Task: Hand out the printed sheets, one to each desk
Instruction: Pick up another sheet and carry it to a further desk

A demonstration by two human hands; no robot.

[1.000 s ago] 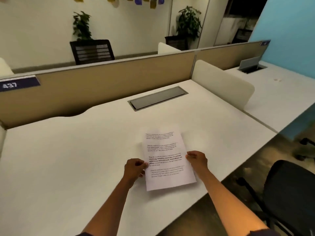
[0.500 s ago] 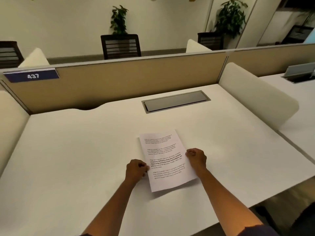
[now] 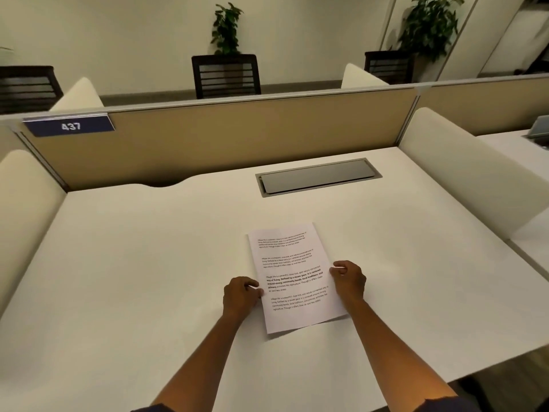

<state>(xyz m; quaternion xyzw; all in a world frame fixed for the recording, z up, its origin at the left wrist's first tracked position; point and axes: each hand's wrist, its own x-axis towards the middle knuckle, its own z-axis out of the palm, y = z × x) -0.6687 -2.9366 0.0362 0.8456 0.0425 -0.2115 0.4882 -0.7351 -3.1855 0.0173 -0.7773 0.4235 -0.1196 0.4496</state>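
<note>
- The left hand [image 3: 241, 296] has a closed grip on the left edge of the printed sheet [image 3: 294, 275], fingers curled and the thumb tip lying on the paper about halfway down the page.
- The right hand [image 3: 349, 279] has the same closed grip on the right edge, fingers curled under and the thumb on top, level with the bold lines of text.
- The sheet sits between the two hands with its text facing up, turned slightly clockwise, its far end towards the partition. Its near edge casts a shadow on the counter [image 3: 133, 263], so that end seems a little raised; whether the far end touches the surface I cannot tell.
- It lies near the middle of the white counter, a little to the right and towards the near edge.
- Behind it, set into the counter, is a grey cable hatch [image 3: 318, 176] with its lid down.
- Low cream side screens [image 3: 463, 171] stand at the left and right ends of the counter.
- A tan partition [image 3: 237, 132] runs along the back, carrying a blue plate marked 437 [image 3: 69, 126] at its left end.
- Beyond the partition stand dark slatted chairs [image 3: 226, 75] and two potted plants [image 3: 227, 28] against a pale wall.
</note>
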